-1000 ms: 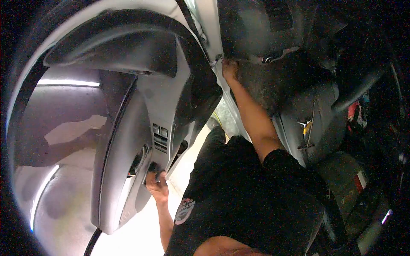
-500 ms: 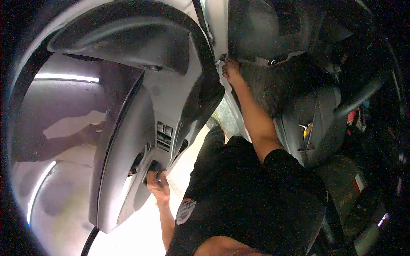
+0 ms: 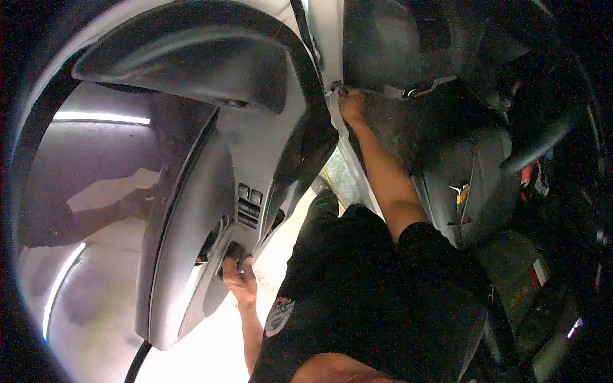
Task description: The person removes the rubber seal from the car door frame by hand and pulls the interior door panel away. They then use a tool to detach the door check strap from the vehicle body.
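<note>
A car door (image 3: 191,191) with a grey and black inner panel stands swung open at my left. My left hand (image 3: 241,284) grips the panel at its pull recess, below the block of window switches (image 3: 249,204); the fingers go into the recess and the thumb lies on the door's edge side. Farther forward, my right hand (image 3: 352,107) is closed against the light-coloured door frame (image 3: 330,60), low beside the dark footwell trim. Its fingertips press on a small spot by the frame, and what they hold, if anything, is hidden.
A dark footwell (image 3: 389,121) lies right of my right arm. A grey seat or trim piece (image 3: 469,179) has a yellow-handled tool (image 3: 461,195) in it. My shoe (image 3: 322,185) is on the floor below the door gap.
My right hand has turned slightly, its knuckles now more to the right, and stays at the frame. My left hand keeps its hold on the door. The view has shifted a little.
</note>
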`<action>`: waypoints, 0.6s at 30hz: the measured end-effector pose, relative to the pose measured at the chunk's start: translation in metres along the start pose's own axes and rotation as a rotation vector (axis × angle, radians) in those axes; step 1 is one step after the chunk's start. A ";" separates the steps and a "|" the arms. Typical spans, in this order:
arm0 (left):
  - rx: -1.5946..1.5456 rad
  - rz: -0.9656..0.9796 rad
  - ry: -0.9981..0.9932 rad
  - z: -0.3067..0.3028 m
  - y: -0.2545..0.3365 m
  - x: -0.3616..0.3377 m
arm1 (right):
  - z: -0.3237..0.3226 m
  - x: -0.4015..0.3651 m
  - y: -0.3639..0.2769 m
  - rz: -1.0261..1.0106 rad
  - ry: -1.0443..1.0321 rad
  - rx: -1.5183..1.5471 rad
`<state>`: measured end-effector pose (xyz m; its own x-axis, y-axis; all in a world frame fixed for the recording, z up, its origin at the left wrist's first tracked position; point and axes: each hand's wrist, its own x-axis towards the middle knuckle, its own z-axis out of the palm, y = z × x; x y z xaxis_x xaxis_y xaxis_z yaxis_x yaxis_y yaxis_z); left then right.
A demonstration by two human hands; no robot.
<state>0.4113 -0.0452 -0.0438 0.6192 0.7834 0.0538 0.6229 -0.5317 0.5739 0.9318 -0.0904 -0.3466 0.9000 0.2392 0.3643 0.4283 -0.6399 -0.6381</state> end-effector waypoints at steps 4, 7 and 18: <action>-0.045 0.059 0.009 0.000 0.013 0.005 | -0.039 0.016 0.002 0.776 -0.566 1.090; 0.008 0.036 0.025 0.004 -0.005 0.000 | -0.026 0.017 0.007 0.708 -0.551 0.848; -0.111 0.020 0.001 0.002 0.011 0.003 | -0.059 0.004 -0.061 0.232 -0.228 -0.051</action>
<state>0.4213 -0.0491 -0.0392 0.6303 0.7735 0.0667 0.5539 -0.5083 0.6595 0.9040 -0.0935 -0.2661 0.9703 0.2369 0.0480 0.2106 -0.7309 -0.6492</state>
